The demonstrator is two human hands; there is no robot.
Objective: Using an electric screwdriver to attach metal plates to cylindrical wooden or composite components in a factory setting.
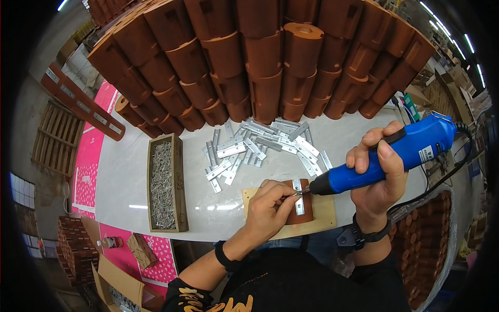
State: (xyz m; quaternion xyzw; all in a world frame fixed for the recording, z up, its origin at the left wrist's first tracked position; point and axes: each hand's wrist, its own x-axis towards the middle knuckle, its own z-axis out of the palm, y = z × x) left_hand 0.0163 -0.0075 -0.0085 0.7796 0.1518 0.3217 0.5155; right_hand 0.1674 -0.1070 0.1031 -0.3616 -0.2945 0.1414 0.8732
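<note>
My right hand point(382, 158) is wrapped round a blue electric screwdriver point(364, 169), tilted with its black nose down to the left. Its bit reaches a silver metal strip point(300, 207) with holes, which lies on a curved brown-red piece point(306, 214). My left hand point(270, 205) pinches at the tip of the bit, closed on what looks like a small screw, mostly hidden by the fingers. Under the curved piece is a pale yellow board point(325, 221) near the table's front edge.
A wooden box point(182, 208) full of screws stands left. Loose silver strips point(254, 143) are heaped mid-table. Tall stacks of brown-red cylinders point(262, 67) wall off the back. The screwdriver's black cable point(442, 182) loops at the right, above a bin of brown-red parts point(423, 239).
</note>
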